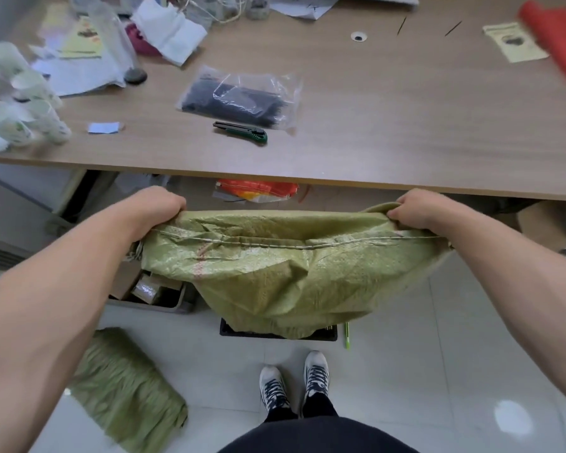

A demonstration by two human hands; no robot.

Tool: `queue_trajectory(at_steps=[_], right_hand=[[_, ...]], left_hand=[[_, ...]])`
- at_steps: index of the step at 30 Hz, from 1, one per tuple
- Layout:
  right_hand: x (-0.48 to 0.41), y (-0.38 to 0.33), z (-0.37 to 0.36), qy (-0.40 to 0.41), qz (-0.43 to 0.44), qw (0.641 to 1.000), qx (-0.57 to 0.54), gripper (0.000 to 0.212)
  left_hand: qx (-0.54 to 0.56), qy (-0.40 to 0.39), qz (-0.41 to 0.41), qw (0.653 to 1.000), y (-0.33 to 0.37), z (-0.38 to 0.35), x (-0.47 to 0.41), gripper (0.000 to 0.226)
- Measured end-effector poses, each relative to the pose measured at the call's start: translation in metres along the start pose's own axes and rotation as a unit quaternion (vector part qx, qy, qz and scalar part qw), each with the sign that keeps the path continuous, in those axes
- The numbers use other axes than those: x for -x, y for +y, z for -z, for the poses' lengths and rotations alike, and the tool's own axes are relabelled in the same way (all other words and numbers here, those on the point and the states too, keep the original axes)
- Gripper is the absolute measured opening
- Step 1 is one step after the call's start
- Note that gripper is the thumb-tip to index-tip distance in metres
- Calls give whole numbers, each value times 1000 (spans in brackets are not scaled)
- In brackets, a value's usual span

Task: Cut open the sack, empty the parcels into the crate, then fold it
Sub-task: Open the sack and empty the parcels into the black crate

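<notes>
Above crate (276,335), fists (159,204) (417,209) gripping sack (285,266).

Both bare forearms reach forward and slightly inward, well apart, to the stitched upper edge of the limp green woven plastic sack (275,266). The left hand (157,204) is fisted on the sack's left corner, knuckles up. The right hand (419,209) clenches the right corner, fingers curled under, seemingly pinching a fold.
</notes>
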State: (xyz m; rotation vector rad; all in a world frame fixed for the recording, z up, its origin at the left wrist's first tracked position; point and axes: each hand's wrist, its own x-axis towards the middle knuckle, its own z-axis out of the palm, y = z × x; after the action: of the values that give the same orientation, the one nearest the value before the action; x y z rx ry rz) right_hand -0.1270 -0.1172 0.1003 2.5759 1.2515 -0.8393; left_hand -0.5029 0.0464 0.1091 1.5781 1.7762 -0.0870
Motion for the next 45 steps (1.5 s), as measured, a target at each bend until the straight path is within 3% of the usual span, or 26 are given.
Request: queue_trajectory(at_steps=[4, 9, 18, 26, 33, 40, 45], right_hand=[[-2, -1, -10, 18, 2, 1000, -5, 27], [11, 1, -37, -50, -6, 997, 60, 32], [18, -6, 26, 20, 5, 999, 36, 28], [34, 0, 4, -21, 8, 998, 52, 29], [32, -4, 42, 53, 10, 998, 36, 30], [39, 0, 13, -14, 4, 998, 63, 29], [43, 0, 46, 52, 5, 999, -3, 26]], left_hand=[[-25, -30, 21, 999, -7, -9, 5, 19], [-41, -74, 56, 995, -24, -27, 18, 20], [-18, -20, -3, 1000, 20, 24, 31, 18], [-43, -70, 18, 996, 1, 15, 46, 18], [2, -57, -19, 998, 35, 46, 53, 21], [-41, -67, 13, 997, 10, 20, 51, 24], [-1, -36, -41, 998, 37, 52, 56, 22]])
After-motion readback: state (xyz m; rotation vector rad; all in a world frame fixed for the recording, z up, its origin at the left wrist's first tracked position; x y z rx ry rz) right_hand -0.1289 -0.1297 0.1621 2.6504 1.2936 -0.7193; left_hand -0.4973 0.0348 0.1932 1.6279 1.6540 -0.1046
